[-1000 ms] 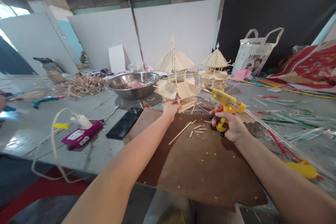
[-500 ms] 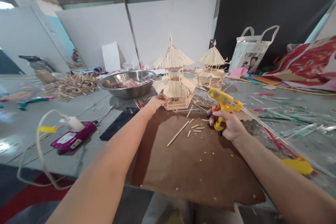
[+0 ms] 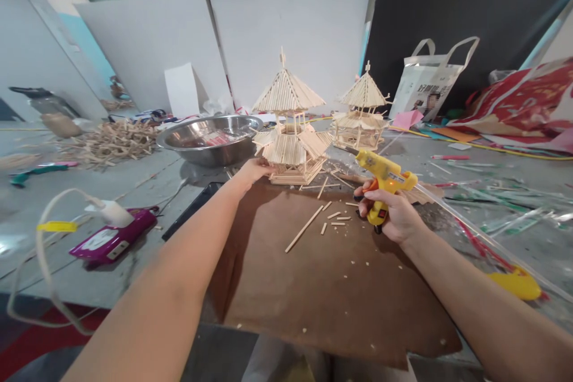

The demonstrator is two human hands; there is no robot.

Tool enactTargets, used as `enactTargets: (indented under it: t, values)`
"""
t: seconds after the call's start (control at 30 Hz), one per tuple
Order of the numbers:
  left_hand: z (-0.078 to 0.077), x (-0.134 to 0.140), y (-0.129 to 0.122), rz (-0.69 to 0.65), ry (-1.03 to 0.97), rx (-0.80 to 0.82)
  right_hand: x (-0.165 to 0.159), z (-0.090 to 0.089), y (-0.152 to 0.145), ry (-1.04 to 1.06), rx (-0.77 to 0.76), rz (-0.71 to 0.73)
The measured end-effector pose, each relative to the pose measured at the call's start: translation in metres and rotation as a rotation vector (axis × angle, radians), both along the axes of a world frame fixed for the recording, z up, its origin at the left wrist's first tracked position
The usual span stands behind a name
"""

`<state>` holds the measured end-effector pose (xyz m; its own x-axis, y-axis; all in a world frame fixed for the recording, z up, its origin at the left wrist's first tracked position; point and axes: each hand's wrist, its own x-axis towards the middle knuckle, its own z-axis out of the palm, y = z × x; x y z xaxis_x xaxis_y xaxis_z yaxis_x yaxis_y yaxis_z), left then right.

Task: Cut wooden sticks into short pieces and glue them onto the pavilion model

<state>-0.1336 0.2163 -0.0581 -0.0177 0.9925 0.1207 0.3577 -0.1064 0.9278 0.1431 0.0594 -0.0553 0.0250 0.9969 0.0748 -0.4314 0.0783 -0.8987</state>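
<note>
Left hand (image 3: 256,172): I find it at the lower left side of the larger stick pavilion (image 3: 289,149), fingers against the base. Their tips are partly hidden, so I cannot tell whether they pinch it or merely rest there. The pavilion stands upright just past the far edge of the brown sheet (image 3: 340,298), roughly mid-view, two roof tiers and a pointed finial visible.

Right hand (image 3: 398,215): fingers wrapped around the grip of a yellow glue gun (image 3: 380,167), held above the right part of the sheet. The nozzle points left and away from me — apart from the larger pavilion. A long clear glue stick (image 3: 492,239) trails from the rear of the gun.

On the sheet I log one long stick (image 3: 304,228) lying aslant, with several short pieces (image 3: 341,218) to its right. A smaller pavilion (image 3: 362,128) stands behind and to the right. Left on the grey counter (image 3: 102,188): a metal bowl (image 3: 210,158), a phone (image 3: 192,209) partly behind the left forearm, and a purple power strip (image 3: 114,236) — white plug inserted.
</note>
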Motion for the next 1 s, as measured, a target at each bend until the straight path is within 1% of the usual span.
enactTargets:
  t: [0.1, 0.17, 0.23, 0.33, 0.47, 0.6, 0.7, 0.83, 1.0]
  values:
    - [-0.004, 0.008, -0.006, 0.022, 0.118, 0.088, 0.000, -0.001, 0.000, -0.016, 0.000, -0.002]
    - [-0.007, 0.016, -0.010, 0.100, 0.211, 0.165, -0.001, -0.002, 0.000, -0.022, 0.002, -0.002]
    - [-0.007, 0.023, -0.013, 0.193, 0.274, 0.202, -0.001, -0.002, 0.000, -0.022, 0.003, -0.004]
    - [-0.007, 0.030, -0.014, 0.277, 0.342, 0.146, -0.001, -0.001, 0.000, -0.018, 0.001, -0.006]
    - [-0.006, 0.028, -0.013, 0.294, 0.375, 0.077, -0.001, 0.000, -0.001, -0.018, 0.000, -0.011]
    - [-0.009, 0.020, -0.009, 0.249, 0.294, 0.097, -0.001, 0.000, -0.001, -0.015, 0.003, -0.009]
    - [-0.011, 0.014, -0.004, 0.184, 0.169, 0.100, -0.001, 0.000, 0.000, -0.012, 0.000, -0.006]
    - [-0.011, 0.010, 0.002, 0.119, -0.010, 0.057, -0.001, 0.001, 0.000, -0.005, -0.017, -0.012]
    - [-0.009, 0.011, 0.008, 0.086, -0.087, 0.055, -0.002, 0.001, 0.001, 0.009, -0.021, -0.020]
